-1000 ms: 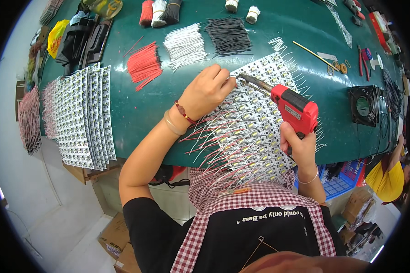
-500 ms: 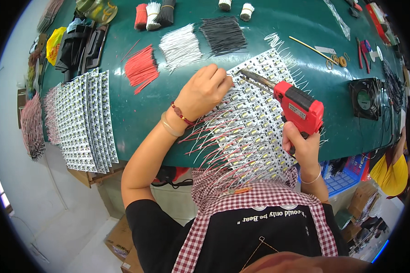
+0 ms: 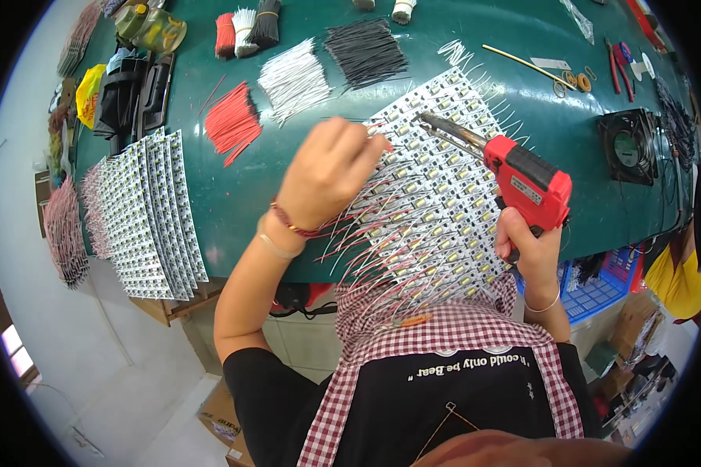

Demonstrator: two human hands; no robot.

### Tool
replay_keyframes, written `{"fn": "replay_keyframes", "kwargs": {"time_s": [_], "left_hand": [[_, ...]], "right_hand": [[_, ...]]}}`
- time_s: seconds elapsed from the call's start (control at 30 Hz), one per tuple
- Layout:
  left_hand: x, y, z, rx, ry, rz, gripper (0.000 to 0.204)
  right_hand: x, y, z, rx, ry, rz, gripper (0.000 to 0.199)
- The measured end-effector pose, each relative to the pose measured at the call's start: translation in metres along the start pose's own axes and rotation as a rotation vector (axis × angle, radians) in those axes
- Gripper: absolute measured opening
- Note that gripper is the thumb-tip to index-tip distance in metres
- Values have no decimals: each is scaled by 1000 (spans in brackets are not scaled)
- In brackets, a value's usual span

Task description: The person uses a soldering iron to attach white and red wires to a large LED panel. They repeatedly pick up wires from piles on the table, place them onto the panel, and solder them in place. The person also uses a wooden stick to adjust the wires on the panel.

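My right hand grips a red and black soldering gun. Its dark tip points left over the upper part of a white circuit board panel with rows of small yellowish parts. Red and white wires trail off the panel's left side, and white ones stick out along its right edge. By the panel's upper left edge is my left hand, slightly blurred, its fingers pinched together. A thin dark line and a reddish bit show near the fingertips; what they hold is too small to name.
Loose piles of red wires, white wires and black wires lie beyond my left hand. Stacked circuit panels overhang the table's left edge. At right are a black fan, pliers and a blue basket.
My left hand has drawn back a little from the panel, down and left. The soldering gun has shifted right, its tip farther from my left fingers. The whole view has turned slightly.
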State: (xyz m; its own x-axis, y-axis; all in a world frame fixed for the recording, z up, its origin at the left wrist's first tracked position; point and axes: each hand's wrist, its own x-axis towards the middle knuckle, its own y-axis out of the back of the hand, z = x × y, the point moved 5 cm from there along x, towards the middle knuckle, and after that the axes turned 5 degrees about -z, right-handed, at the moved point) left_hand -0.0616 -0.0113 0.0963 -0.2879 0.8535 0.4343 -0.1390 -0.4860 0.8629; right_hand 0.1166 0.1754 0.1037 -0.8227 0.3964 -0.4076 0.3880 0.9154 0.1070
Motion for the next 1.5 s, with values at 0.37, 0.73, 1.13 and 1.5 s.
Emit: {"fn": "replay_keyframes", "kwargs": {"time_s": [0.37,0.73,1.13,1.5], "left_hand": [[-2,-44,-4,-60,12,-57,18],[-4,-45,-7,-98,19,-71,17],[1,-39,-3,9,-24,-107,20],[-8,-44,15,-149,64,-35,23]], "right_hand": [[6,-7,8,65,-110,-48,21],[3,-9,10,-12,-105,-32,24],[-7,1,2,83,-21,10,14],[-19,5,21,38,-88,-39,25]]}}
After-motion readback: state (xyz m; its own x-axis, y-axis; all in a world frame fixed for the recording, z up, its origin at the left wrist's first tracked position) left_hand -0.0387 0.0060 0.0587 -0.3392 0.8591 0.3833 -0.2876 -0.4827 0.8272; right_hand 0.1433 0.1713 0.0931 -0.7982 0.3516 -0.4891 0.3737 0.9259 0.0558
